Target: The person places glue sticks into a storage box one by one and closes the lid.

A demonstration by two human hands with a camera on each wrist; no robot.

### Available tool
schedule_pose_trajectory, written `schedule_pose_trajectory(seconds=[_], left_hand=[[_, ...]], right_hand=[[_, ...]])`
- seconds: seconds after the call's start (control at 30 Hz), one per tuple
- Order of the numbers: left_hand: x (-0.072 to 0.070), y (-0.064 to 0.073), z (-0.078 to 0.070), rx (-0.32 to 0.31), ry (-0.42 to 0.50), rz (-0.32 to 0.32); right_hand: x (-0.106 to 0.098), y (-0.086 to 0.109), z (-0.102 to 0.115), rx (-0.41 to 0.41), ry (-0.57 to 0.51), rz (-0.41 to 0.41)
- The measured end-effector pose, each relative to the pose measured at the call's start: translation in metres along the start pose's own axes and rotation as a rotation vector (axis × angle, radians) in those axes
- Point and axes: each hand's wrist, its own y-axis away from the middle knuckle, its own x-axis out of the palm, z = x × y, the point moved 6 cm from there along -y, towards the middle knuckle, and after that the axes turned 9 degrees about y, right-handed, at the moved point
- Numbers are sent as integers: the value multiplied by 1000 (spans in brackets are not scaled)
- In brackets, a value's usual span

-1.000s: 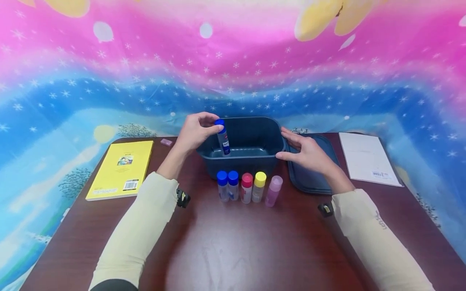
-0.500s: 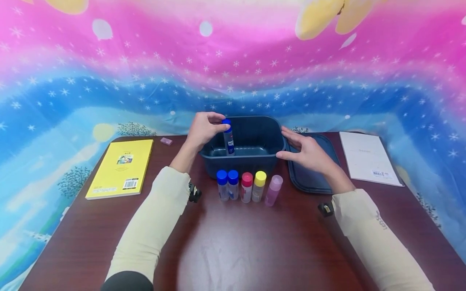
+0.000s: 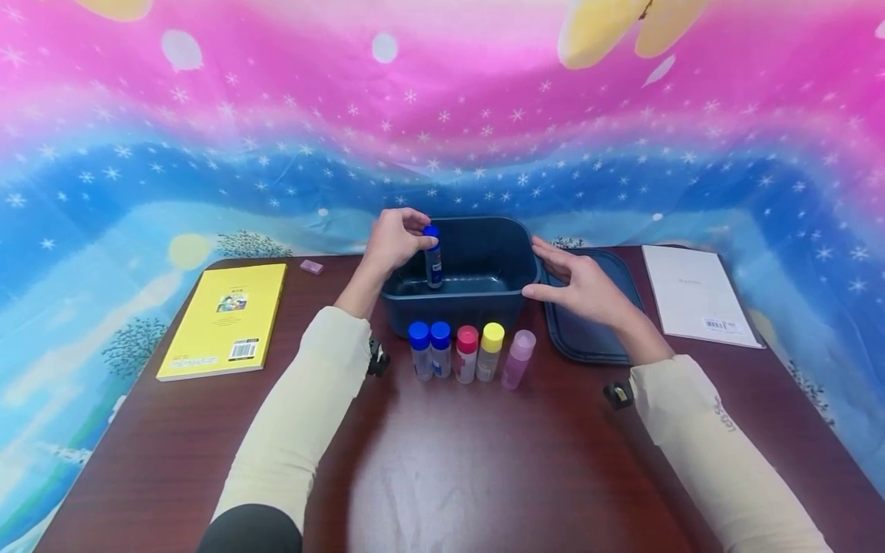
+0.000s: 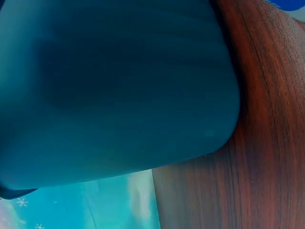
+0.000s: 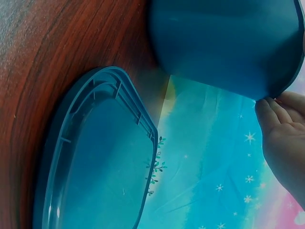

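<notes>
In the head view, my left hand pinches the blue cap of a slim glue stick between thumb and fingers. The stick stands nearly upright inside the left part of a dark blue plastic bin. My right hand rests at the bin's right end, fingers extended along the rim and thumb at the front corner. The right wrist view shows those fingertips right at the rim. Only the bin's outer wall fills most of the left wrist view; the left hand is hidden there.
Before the bin stand two blue-capped tubes, a red-capped one, a yellow-capped one and a pink one. A dark lid lies right. A yellow book, white book and small pink block lie farther out.
My left hand has shifted to the right with the glue stick, which has gone from leaning to nearly upright inside the bin. The right hand keeps its place at the bin's end.
</notes>
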Motion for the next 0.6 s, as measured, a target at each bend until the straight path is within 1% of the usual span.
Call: schedule_pose_trajectory(seconds=[0.17,0.3,0.37,0.5,0.6], left_hand=[[1,-1,2,-20,-9,3],[3,-2,1,-23,-25,21],[3,-2,2,-28,-22,28],[4,-1,4,-62,-3,38],[4,-1,3,-66,-7,45]], right_hand=[[-1,0,0,8,-7,9],[-2,0,1,8,-10,-6],[-1,0,1,7,-15,-16],[1,0,0,15,-25,-21],[1,1,1,10,-21,-14]])
